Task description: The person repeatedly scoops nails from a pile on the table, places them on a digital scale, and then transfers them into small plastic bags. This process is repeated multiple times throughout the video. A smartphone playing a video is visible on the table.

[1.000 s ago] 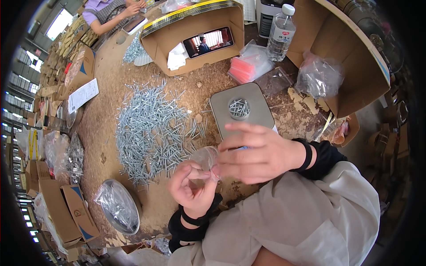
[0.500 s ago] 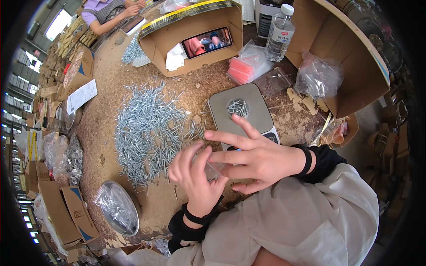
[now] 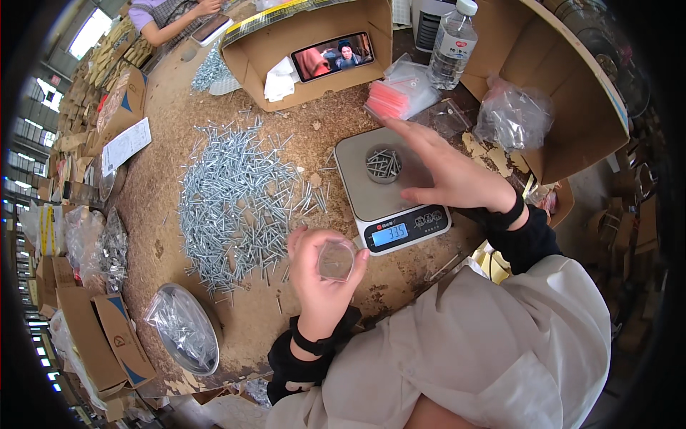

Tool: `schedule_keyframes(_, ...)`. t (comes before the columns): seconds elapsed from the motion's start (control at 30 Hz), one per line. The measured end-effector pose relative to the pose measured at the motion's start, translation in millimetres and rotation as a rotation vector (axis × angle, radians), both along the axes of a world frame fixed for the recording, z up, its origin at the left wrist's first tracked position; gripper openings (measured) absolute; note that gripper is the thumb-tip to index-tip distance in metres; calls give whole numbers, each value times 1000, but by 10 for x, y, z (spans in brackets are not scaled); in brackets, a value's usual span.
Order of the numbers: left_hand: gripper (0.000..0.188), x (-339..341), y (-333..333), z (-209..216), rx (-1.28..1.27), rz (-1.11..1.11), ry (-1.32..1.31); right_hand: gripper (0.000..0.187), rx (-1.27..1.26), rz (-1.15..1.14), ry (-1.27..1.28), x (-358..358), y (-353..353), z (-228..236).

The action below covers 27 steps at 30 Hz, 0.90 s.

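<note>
Bag in left hand

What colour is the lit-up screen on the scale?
The lit-up screen on the scale is bright blue; it shows best in the head view.

Screw pile left of centre on the bench; scale right of it. Cup of screws on the scale plate, right hand just right of the cup. Left hand in front of the scale, to its left. Bowl front-left, bagged screws in it. Behind: phone in box, bottle to its right, flat bags before the bottle.
</note>
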State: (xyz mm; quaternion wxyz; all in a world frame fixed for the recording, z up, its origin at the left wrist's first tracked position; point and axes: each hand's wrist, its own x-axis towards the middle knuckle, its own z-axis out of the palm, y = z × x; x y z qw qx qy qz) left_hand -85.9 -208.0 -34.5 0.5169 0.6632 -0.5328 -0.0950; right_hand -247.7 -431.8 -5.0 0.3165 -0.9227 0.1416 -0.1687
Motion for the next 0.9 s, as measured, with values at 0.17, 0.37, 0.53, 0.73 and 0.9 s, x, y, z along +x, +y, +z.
schedule_keyframes(0.17, 38, -35, -23, -30, 58, -33, 50, 100, 37, 21, -52, 145, -113, -303)
schedule_keyframes(0.37, 39, -56, -29, -155, 161, -115, 175, 98, 223, 134, -227, 134, 160, -99)
schedule_keyframes(0.53, 42, -181, -70, -125, 185, -182, 460, 93, 86, 333, -288, 92, 539, 250)
schedule_keyframes(0.73, 52, -212, -5, -17, 257, -424, 650, 81, 19, 400, -139, 133, 751, 360)
schedule_keyframes(0.9, 53, -204, 23, 19, 232, -497, 703, 78, 51, 432, -34, 156, 776, 414)
